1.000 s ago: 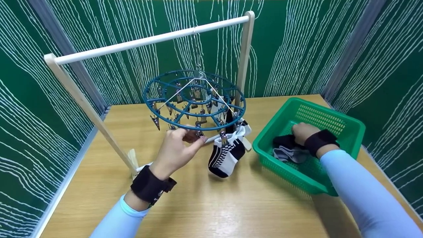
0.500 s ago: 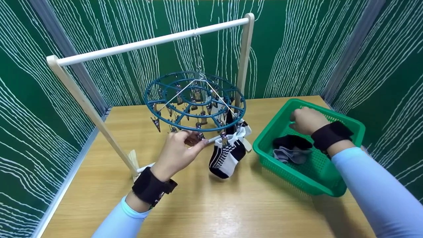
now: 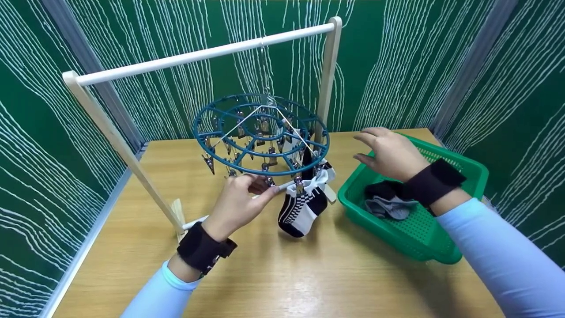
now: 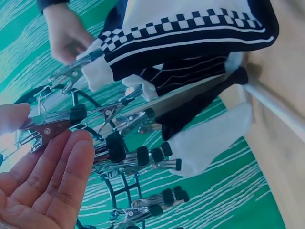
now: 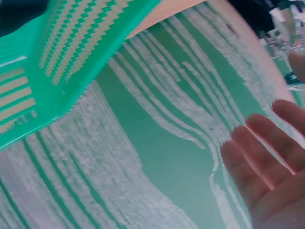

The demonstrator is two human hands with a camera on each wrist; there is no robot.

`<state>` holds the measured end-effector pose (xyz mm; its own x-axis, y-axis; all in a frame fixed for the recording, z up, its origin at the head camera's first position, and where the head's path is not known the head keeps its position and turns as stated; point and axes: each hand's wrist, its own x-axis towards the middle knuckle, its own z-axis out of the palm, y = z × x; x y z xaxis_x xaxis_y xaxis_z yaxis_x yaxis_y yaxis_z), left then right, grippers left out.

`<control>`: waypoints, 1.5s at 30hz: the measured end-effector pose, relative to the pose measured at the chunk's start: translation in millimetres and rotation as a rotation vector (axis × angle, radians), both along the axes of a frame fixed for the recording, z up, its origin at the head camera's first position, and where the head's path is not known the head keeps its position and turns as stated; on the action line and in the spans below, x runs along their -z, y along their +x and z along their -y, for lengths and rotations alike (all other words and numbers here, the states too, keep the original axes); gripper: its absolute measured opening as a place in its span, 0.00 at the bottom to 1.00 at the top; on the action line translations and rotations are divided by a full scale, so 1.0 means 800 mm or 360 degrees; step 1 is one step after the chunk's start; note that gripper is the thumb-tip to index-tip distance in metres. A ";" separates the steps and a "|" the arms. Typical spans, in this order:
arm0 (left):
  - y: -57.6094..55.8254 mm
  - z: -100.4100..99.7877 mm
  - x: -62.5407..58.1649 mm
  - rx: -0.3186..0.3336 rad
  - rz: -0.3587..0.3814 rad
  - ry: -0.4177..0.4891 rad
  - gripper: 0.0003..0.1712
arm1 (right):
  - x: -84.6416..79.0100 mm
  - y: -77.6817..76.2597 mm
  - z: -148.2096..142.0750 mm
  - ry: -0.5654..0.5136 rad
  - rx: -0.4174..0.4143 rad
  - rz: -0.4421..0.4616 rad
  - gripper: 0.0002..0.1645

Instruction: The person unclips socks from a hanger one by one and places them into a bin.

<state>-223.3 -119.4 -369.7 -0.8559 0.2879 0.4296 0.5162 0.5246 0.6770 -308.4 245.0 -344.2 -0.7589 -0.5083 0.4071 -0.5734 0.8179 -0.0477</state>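
Note:
In the head view my left hand [image 3: 238, 201] pinches a metal clip [image 4: 50, 130] that hangs from the near rim of a round blue-green drying hanger [image 3: 240, 168]. Thumb and fingertips press on its two sides in the left wrist view. Just right of that hand hangs a black-and-white checkered sock [image 3: 302, 212], held by another clip. My right hand [image 3: 393, 152] is over the back left of a green basket [image 3: 375, 234], its fingers spread and holding nothing. Inside the basket lie dark and grey socks [image 3: 390, 205].
A wooden rack with a white top bar [image 3: 198, 55] carries the hanger. More socks hang behind the checkered one, among them a white sock [image 4: 209, 138]. Several bare clips dangle under the rings. Green walls [image 3: 397, 66] with white lines enclose the wooden table [image 3: 265, 282].
My right hand has risen from the socks in the basket, first back, then left toward the hanger, its fingers spreading. The left hand stays at the clip.

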 end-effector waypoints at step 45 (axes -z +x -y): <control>0.023 0.013 -0.012 -0.0164 -0.1396 -0.0193 0.11 | -0.004 0.001 0.073 -0.0120 -0.0346 -0.0331 0.17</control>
<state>-204.6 -129.8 -360.4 -0.2577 0.3136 0.9139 0.7687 0.6396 -0.0027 -307.9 186.5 -341.3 -0.5321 -0.6120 0.5851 -0.7383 0.6737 0.0332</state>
